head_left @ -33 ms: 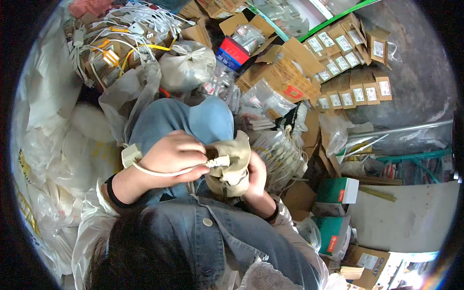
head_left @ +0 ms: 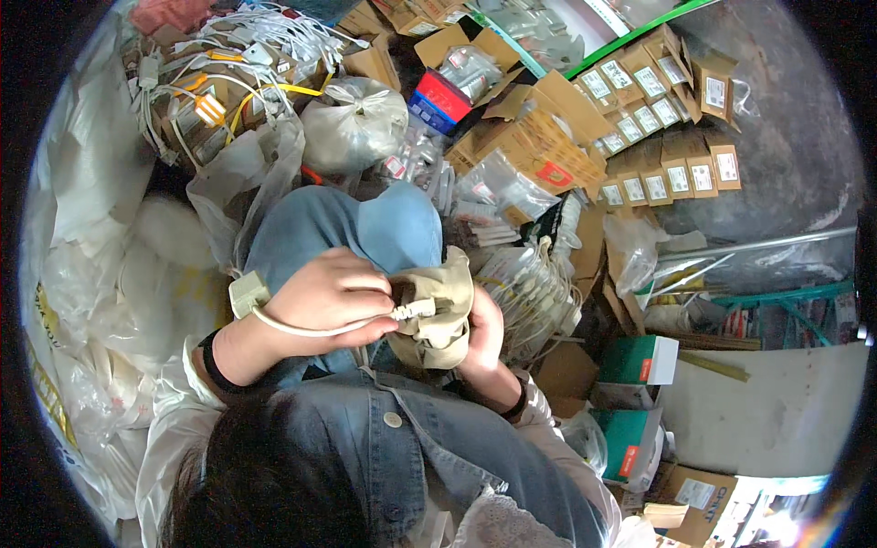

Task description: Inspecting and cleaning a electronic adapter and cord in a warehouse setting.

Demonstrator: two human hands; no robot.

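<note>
My left hand (head_left: 336, 297) is closed on a cream cable (head_left: 315, 331), holding it near its ribbed end between thumb and fingers. From there the cable loops back under the hand to a boxy cream connector (head_left: 247, 294) beside the wrist. The ribbed end lies against a crumpled beige cloth (head_left: 446, 338), and its tip is partly hidden in the folds. My right hand (head_left: 486, 333) grips this cloth from the right side; the cloth covers most of its fingertips. Both hands are above my lap, in front of the blue denim knees (head_left: 393, 224).
A pile of white cables (head_left: 265, 55) lies at the far left, beside a tied plastic bag (head_left: 354, 126). More bundled cables (head_left: 530, 301) sit right of my hands. Small labelled cartons (head_left: 653, 183) stand in rows at the far right. Green-and-white boxes (head_left: 630, 361) are stacked nearer.
The folds of the beige cloth and the cable's ribbed end have shifted very slightly. Both hands keep their hold.
</note>
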